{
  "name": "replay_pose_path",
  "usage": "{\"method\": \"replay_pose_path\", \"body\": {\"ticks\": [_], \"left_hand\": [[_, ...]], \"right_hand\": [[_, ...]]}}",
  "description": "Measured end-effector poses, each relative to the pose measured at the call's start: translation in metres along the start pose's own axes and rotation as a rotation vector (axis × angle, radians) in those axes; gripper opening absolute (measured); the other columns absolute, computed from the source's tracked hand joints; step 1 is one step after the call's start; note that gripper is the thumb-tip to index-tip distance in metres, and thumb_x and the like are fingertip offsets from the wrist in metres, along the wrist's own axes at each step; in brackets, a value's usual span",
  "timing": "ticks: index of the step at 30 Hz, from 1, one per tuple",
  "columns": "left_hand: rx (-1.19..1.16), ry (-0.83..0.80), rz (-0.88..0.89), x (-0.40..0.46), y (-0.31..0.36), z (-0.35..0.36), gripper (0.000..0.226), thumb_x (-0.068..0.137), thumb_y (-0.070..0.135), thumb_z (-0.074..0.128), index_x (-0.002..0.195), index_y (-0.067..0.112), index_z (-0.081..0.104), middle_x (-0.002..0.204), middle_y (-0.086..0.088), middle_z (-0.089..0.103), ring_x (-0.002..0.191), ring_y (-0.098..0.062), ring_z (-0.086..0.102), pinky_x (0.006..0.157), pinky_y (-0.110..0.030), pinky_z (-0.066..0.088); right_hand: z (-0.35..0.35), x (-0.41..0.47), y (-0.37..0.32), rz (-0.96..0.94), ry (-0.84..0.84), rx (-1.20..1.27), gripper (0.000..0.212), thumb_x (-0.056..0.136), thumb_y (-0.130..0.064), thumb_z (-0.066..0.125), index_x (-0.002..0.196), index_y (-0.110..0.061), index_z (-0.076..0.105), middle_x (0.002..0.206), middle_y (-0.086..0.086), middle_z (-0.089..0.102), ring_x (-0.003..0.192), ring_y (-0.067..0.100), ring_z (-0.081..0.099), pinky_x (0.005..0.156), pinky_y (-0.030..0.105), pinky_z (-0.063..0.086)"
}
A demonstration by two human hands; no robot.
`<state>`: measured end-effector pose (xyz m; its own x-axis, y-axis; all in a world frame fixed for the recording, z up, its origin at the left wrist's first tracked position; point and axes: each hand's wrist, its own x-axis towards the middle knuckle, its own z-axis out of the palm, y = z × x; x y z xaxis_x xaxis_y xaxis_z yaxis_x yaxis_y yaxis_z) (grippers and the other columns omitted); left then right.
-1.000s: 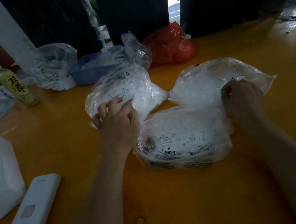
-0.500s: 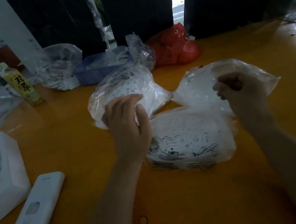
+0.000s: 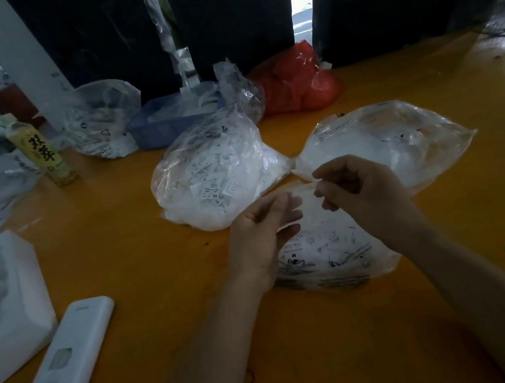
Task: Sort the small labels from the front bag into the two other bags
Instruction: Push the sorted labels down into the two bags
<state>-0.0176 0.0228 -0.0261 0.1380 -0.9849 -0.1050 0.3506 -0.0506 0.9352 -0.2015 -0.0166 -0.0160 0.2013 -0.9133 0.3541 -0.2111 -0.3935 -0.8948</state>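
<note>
A white device (image 3: 64, 367) is lying at the near left of the orange table (image 3: 127, 242). The left bag (image 3: 210, 178), full of labels, is sitting beyond the left hand (image 3: 260, 242), whose fingers are curling at the front bag (image 3: 328, 245); its grasp cannot be determined. The right hand (image 3: 362, 191) is pinching the front bag's upper edge. The right bag (image 3: 384, 142) is lying behind it.

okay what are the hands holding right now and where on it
Both hands are at the front bag's open top edge: the right hand pinches the front bag there; the left hand curls around that edge.
</note>
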Motion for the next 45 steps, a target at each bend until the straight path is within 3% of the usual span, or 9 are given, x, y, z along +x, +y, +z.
{"method": "replay_pose_path", "body": {"ticks": [3, 6, 12, 17, 24, 31, 36, 42, 45], "left_hand": [[-0.093, 0.053, -0.022, 0.003, 0.002, -0.003, 0.007, 0.094, 0.013, 0.073, 0.100, 0.012, 0.076, 0.099, -0.009, 0.081, 0.085, -0.014, 0.078, 0.065, -0.020, 0.058], [-0.173, 0.052, -0.022, 0.005, 0.004, -0.004, 0.014, 0.095, 0.002, 0.069, 0.108, 0.006, 0.073, 0.101, -0.014, 0.080, 0.086, -0.019, 0.079, 0.065, -0.019, 0.060], [-0.277, 0.014, -0.035, 0.007, 0.003, -0.007, 0.018, 0.098, -0.007, 0.060, 0.114, -0.009, 0.069, 0.109, -0.022, 0.078, 0.094, -0.030, 0.079, 0.075, -0.023, 0.064], [-0.303, 0.016, -0.020, 0.007, 0.003, -0.005, 0.026, 0.080, 0.004, 0.075, 0.103, -0.006, 0.070, 0.103, -0.022, 0.077, 0.091, -0.031, 0.079, 0.077, -0.026, 0.065], [-0.161, 0.023, -0.054, 0.005, 0.002, -0.007, 0.014, 0.090, 0.009, 0.075, 0.103, 0.006, 0.076, 0.110, -0.009, 0.080, 0.096, -0.013, 0.075, 0.065, -0.019, 0.058], [-0.268, 0.016, -0.054, 0.005, 0.003, -0.008, 0.021, 0.085, -0.004, 0.073, 0.106, 0.000, 0.071, 0.104, -0.019, 0.079, 0.085, -0.022, 0.079, 0.063, -0.017, 0.061], [-0.305, -0.006, -0.037, 0.006, 0.003, -0.005, 0.034, 0.076, 0.003, 0.077, 0.109, -0.004, 0.074, 0.098, -0.020, 0.079, 0.087, -0.027, 0.079, 0.071, -0.022, 0.063], [-0.317, 0.015, -0.047, 0.006, 0.001, -0.006, 0.017, 0.077, 0.005, 0.077, 0.093, 0.003, 0.081, 0.098, -0.021, 0.079, 0.088, -0.029, 0.079, 0.070, -0.023, 0.064], [-0.302, 0.015, -0.056, 0.007, 0.001, -0.007, 0.021, 0.080, 0.008, 0.076, 0.100, 0.002, 0.077, 0.103, -0.021, 0.079, 0.092, -0.030, 0.079, 0.072, -0.025, 0.064]], "right_hand": [[-0.007, 0.003, 0.007, -0.002, -0.007, -0.090, 0.013, 0.096, -0.020, 0.068, 0.105, -0.029, 0.068, 0.087, -0.016, 0.073, 0.077, 0.002, 0.071, 0.069, 0.012, 0.054], [-0.004, 0.002, 0.015, -0.089, -0.244, -0.456, 0.013, 0.095, -0.030, 0.069, 0.107, -0.035, 0.069, 0.087, -0.022, 0.068, 0.084, -0.007, 0.064, 0.072, 0.010, 0.053], [0.010, 0.000, 0.028, -0.170, -0.566, -0.922, 0.054, 0.095, -0.062, 0.052, 0.147, -0.046, 0.043, 0.140, -0.008, 0.039, 0.123, 0.013, 0.035, 0.105, 0.034, 0.037], [0.007, 0.001, 0.027, -0.193, -0.562, -0.879, 0.049, 0.093, -0.058, 0.059, 0.140, -0.051, 0.048, 0.136, -0.007, 0.039, 0.121, 0.012, 0.033, 0.105, 0.036, 0.037], [0.005, 0.000, 0.026, -0.297, -0.625, -0.878, 0.042, 0.087, -0.061, 0.062, 0.129, -0.057, 0.056, 0.130, -0.013, 0.038, 0.107, 0.002, 0.022, 0.093, 0.031, 0.028], [-0.001, 0.003, 0.021, -0.295, -0.538, -0.806, 0.017, 0.089, -0.048, 0.071, 0.104, -0.043, 0.075, 0.103, -0.012, 0.050, 0.096, 0.008, 0.045, 0.092, 0.041, 0.044], [-0.003, 0.002, 0.020, -0.248, -0.585, -0.842, 0.041, 0.086, -0.062, 0.066, 0.125, -0.048, 0.066, 0.105, -0.012, 0.048, 0.098, 0.007, 0.043, 0.091, 0.033, 0.038], [-0.007, 0.007, 0.019, -0.267, -0.535, -0.759, 0.022, 0.085, -0.049, 0.076, 0.105, -0.040, 0.077, 0.095, -0.015, 0.049, 0.087, 0.004, 0.045, 0.080, 0.030, 0.039], [-0.011, 0.005, 0.020, -0.223, -0.591, -0.783, 0.044, 0.082, -0.060, 0.072, 0.124, -0.049, 0.065, 0.104, -0.016, 0.045, 0.097, 0.006, 0.043, 0.086, 0.030, 0.039]]}}
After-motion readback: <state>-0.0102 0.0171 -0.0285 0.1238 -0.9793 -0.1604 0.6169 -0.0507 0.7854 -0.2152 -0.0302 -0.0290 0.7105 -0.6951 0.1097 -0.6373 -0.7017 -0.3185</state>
